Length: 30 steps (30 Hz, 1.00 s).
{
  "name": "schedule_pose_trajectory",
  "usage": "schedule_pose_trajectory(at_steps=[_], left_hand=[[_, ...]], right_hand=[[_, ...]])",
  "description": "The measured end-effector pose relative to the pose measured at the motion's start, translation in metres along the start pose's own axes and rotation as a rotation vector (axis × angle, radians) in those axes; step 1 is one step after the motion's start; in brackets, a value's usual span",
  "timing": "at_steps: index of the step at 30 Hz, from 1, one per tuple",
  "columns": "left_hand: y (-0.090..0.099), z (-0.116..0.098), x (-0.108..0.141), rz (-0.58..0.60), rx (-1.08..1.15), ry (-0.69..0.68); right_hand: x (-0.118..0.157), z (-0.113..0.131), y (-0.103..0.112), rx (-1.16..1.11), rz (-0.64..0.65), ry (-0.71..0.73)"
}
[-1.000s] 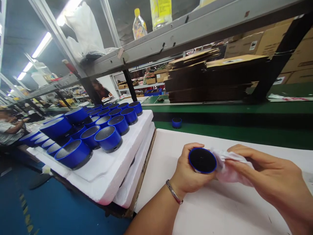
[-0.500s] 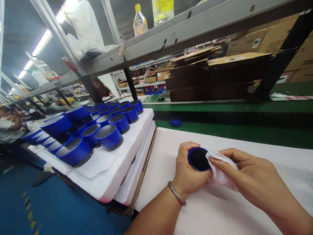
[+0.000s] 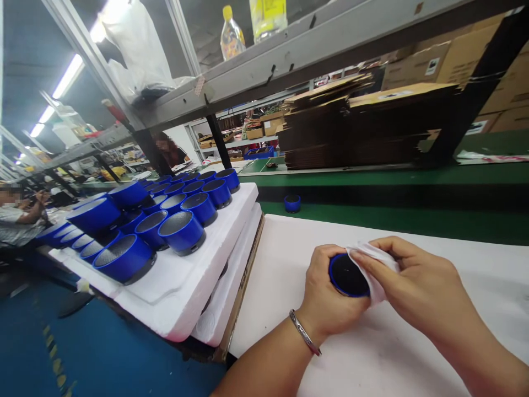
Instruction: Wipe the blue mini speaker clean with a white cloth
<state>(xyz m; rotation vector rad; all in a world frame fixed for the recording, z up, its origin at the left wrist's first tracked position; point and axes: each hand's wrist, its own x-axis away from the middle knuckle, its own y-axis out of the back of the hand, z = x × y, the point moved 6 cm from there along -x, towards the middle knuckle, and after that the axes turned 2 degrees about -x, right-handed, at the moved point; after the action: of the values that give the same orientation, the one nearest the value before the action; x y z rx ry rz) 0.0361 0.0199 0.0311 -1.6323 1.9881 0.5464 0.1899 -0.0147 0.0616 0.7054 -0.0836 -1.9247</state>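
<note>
1. landmark: the white foam tray (image 3: 231, 231) with its rows of blue speakers (image 3: 182, 231); these block the way left of the hands.
2. right of the tray, the white table (image 3: 289, 248) lies bare up to the left hand (image 3: 330, 298) and right hand (image 3: 417, 286).
3. beyond the tray's far right corner, a lone blue speaker (image 3: 292, 203) stands on the green belt (image 3: 413, 220); the belt is open to its right.
4. behind the belt, the stacked cardboard (image 3: 363, 127) and a black post (image 3: 467, 94) wall off the far side.
5. above the tray, the grey shelf (image 3: 289, 60) limits headroom.
</note>
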Motion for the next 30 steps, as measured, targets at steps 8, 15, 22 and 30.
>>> schedule_pose_trajectory(at_steps=[8,15,22,30], left_hand=[[0.000,-0.015,-0.003,0.025,0.104,-0.235],[0.002,-0.012,-0.003,0.035,0.092,-0.185],[0.004,-0.009,-0.004,0.028,0.107,-0.169],[0.004,-0.005,-0.003,0.024,0.112,-0.121]], right_hand=[[0.001,-0.016,0.015,-0.446,-0.224,-0.329],[0.000,-0.010,0.015,-0.519,-0.149,-0.311],[0.000,-0.008,0.008,-0.551,-0.034,-0.230],[0.005,-0.015,0.005,-0.418,0.032,-0.148]])
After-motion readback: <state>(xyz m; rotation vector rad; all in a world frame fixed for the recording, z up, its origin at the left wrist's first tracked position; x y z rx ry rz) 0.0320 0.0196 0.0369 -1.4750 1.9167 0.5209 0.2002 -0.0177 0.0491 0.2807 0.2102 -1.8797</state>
